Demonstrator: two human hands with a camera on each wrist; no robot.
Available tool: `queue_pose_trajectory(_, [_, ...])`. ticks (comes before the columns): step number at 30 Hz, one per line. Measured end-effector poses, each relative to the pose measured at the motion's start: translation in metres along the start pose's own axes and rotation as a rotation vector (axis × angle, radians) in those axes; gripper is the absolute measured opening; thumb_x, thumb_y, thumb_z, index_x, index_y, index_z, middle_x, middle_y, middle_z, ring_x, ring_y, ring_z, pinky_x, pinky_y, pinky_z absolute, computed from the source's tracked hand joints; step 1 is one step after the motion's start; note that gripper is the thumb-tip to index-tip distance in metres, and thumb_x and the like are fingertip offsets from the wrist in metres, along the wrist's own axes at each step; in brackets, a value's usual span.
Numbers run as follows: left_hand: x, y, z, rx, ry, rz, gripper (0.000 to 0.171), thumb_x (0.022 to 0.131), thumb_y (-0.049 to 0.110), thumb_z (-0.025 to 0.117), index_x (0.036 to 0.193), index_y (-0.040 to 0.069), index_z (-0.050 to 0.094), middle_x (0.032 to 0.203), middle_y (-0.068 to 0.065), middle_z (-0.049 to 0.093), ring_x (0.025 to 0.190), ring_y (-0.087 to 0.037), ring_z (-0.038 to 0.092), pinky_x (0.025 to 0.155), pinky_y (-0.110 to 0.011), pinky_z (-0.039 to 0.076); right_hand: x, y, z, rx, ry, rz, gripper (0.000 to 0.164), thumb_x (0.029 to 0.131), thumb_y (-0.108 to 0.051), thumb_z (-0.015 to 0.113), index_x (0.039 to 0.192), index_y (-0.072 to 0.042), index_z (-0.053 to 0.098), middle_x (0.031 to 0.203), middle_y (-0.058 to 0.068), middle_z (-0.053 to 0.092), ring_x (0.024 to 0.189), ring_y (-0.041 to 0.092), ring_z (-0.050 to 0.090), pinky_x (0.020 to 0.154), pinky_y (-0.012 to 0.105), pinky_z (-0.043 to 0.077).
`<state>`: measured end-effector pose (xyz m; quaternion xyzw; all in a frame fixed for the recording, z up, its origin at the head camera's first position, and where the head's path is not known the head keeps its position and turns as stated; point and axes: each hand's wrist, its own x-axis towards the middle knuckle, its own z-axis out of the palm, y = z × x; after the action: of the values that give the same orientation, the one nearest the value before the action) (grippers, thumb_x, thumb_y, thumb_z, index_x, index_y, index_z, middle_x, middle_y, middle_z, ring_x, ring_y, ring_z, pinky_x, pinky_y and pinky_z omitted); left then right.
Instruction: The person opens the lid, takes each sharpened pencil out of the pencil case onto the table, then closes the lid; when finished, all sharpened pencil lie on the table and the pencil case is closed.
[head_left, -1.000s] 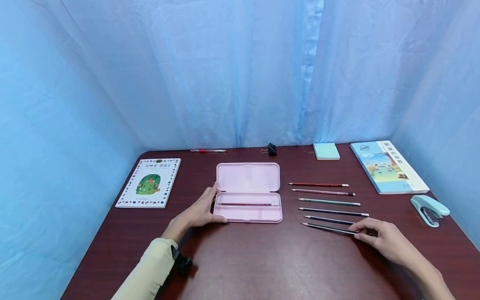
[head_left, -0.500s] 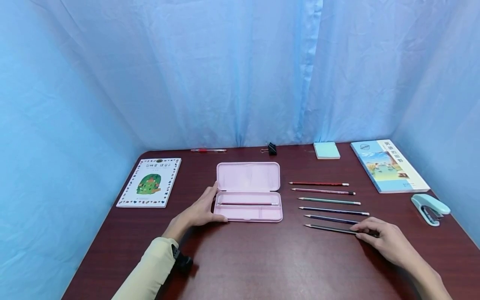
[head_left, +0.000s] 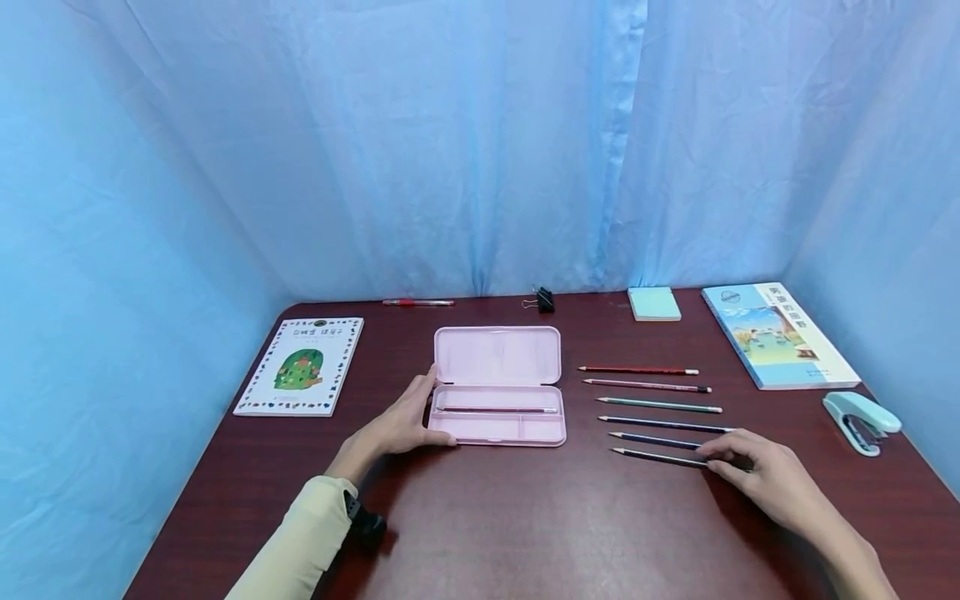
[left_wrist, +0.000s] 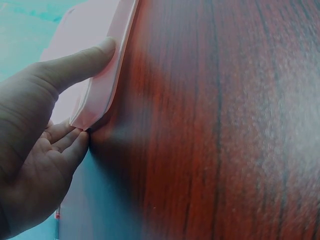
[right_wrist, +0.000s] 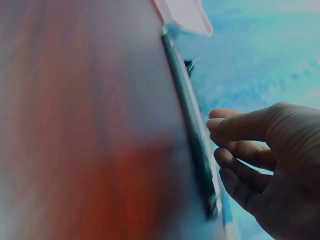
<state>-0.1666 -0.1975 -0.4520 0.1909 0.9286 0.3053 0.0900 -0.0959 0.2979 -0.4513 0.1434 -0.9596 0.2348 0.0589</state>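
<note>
An open pink pencil case (head_left: 474, 428) lies mid-table with one red pencil (head_left: 495, 409) in its long compartment. My left hand (head_left: 401, 423) holds the left end of the case. In the left wrist view the thumb rests on the front wall of the case (left_wrist: 102, 87) and the fingers touch its corner. To the right lie several pencils in a row, tips pointing left. My right hand (head_left: 761, 475) hovers at the eraser ends of the dark front pencil (head_left: 660, 457) and the blue pencil (head_left: 656, 440). In the right wrist view its loosely bent fingers are beside the dark pencil (right_wrist: 187, 112).
A picture book (head_left: 300, 367) lies at the left, a thicker book (head_left: 776, 337) at the right, beside a mint stapler (head_left: 862, 421). Along the back are a red pen (head_left: 418, 302), a black binder clip (head_left: 544, 300) and a sticky-note pad (head_left: 654, 304). Blue curtains enclose the table.
The front pencil has shifted slightly right and lies on the table. My right hand has moved a little away from me, towards the blue pencil. My left hand has stayed still.
</note>
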Motion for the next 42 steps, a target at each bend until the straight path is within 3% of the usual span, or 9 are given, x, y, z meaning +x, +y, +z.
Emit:
queue_pose_trajectory(7, [-0.001, 0.0, 0.0, -0.005, -0.004, -0.01, 0.119, 0.065, 0.044, 0.08, 0.149, 0.009, 0.002, 0.135, -0.009, 0.034, 0.122, -0.019, 0.036, 0.102, -0.036, 0.03, 0.041, -0.041, 0.012, 0.05, 0.044, -0.178, 0.022, 0.078, -0.008, 0.071, 0.095, -0.023, 0.069, 0.092, -0.012, 0.061, 0.081, 0.006, 0.055, 0.069, 0.032, 0.047])
queue_pose_trajectory(14, [0.0, -0.001, 0.001, -0.014, -0.001, 0.008, 0.119, 0.066, 0.045, 0.08, 0.149, 0.009, 0.002, 0.136, -0.008, 0.034, 0.122, -0.019, 0.036, 0.102, -0.037, 0.03, 0.088, -0.094, 0.04, 0.166, -0.065, -0.267, 0.021, 0.082, -0.011, 0.069, 0.102, -0.015, 0.068, 0.103, -0.004, 0.062, 0.095, 0.016, 0.058, 0.079, 0.041, 0.048])
queue_pose_trajectory(20, [0.001, -0.003, 0.002, -0.007, -0.004, 0.008, 0.119, 0.066, 0.046, 0.079, 0.149, 0.011, 0.002, 0.137, -0.008, 0.032, 0.122, -0.017, 0.034, 0.101, -0.038, 0.031, 0.109, -0.127, 0.072, 0.234, -0.159, -0.326, 0.021, 0.085, -0.009, 0.065, 0.106, -0.013, 0.065, 0.105, -0.001, 0.06, 0.094, 0.018, 0.056, 0.081, 0.039, 0.046])
queue_pose_trajectory(23, [0.001, -0.003, 0.003, -0.005, -0.003, 0.005, 0.119, 0.066, 0.046, 0.079, 0.149, 0.011, 0.002, 0.136, -0.008, 0.033, 0.12, -0.016, 0.035, 0.101, -0.037, 0.031, 0.116, -0.136, 0.086, 0.217, -0.173, -0.38, 0.022, 0.086, -0.006, 0.063, 0.107, -0.01, 0.064, 0.106, 0.002, 0.06, 0.095, 0.019, 0.056, 0.082, 0.039, 0.044])
queue_pose_trajectory(27, [0.001, -0.004, 0.002, 0.004, -0.006, -0.009, 0.119, 0.066, 0.046, 0.079, 0.149, 0.011, 0.002, 0.136, -0.007, 0.033, 0.12, -0.016, 0.036, 0.102, -0.037, 0.031, 0.121, -0.147, 0.096, 0.116, -0.176, -0.43, 0.022, 0.086, -0.002, 0.059, 0.107, -0.007, 0.064, 0.107, 0.005, 0.06, 0.103, 0.02, 0.055, 0.089, 0.039, 0.043])
queue_pose_trajectory(31, [0.001, -0.003, 0.002, 0.012, -0.006, -0.007, 0.119, 0.066, 0.046, 0.079, 0.149, 0.01, 0.003, 0.136, -0.007, 0.034, 0.12, -0.016, 0.037, 0.101, -0.036, 0.031, 0.127, -0.158, 0.094, 0.017, -0.215, -0.401, 0.018, 0.086, -0.002, 0.058, 0.102, -0.006, 0.066, 0.1, 0.006, 0.062, 0.097, 0.021, 0.057, 0.087, 0.038, 0.044])
queue_pose_trajectory(37, [0.001, -0.002, 0.002, 0.005, -0.015, -0.016, 0.118, 0.067, 0.046, 0.079, 0.149, 0.011, 0.002, 0.138, -0.008, 0.032, 0.122, -0.018, 0.035, 0.102, -0.037, 0.031, 0.143, -0.158, 0.088, 0.074, -0.354, -0.369, 0.018, 0.082, 0.002, 0.06, 0.096, -0.005, 0.069, 0.087, 0.005, 0.061, 0.083, 0.017, 0.056, 0.078, 0.035, 0.045])
queue_pose_trajectory(42, [0.001, -0.001, 0.001, 0.005, -0.017, -0.028, 0.118, 0.067, 0.046, 0.079, 0.149, 0.012, 0.002, 0.138, -0.006, 0.032, 0.122, -0.016, 0.035, 0.102, -0.037, 0.03, 0.146, -0.154, 0.087, 0.096, -0.361, -0.406, 0.015, 0.08, 0.002, 0.062, 0.09, -0.007, 0.07, 0.084, 0.003, 0.062, 0.08, 0.016, 0.054, 0.075, 0.033, 0.044])
